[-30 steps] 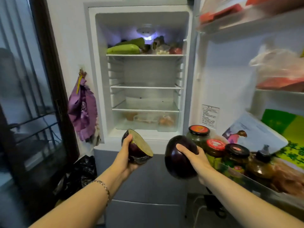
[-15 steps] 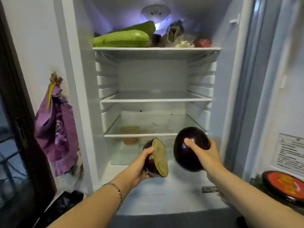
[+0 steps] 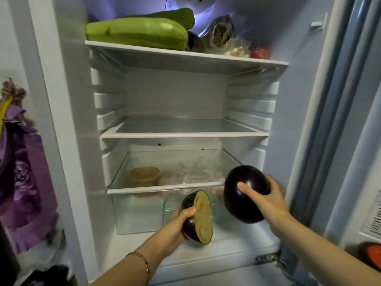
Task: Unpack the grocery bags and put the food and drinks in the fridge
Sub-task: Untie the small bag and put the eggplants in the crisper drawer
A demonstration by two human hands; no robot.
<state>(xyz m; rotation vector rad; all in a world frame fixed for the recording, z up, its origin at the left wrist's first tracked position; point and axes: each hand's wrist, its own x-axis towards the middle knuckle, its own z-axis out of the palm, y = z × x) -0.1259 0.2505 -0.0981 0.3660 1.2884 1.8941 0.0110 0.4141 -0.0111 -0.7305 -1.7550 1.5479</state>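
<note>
Both arms have advanced toward the open white fridge. Left hand, arm extended, grips the cut dark-purple eggplant half; right hand clasps the whole round dark-purple eggplant, both before the clear drawer.

A: Where can a hand pass?
B: Between the top shelf and the middle shelf: a tall gap, open full width.
A: Above the top shelf?
B: Crowded: a pale green squash along the front, bagged food beside it.
A: Lower down?
B: A shallower gap over the lower glass shelf. The halved eggplant in the left hand and the whole eggplant in the right hand stand before the drawer.
</note>
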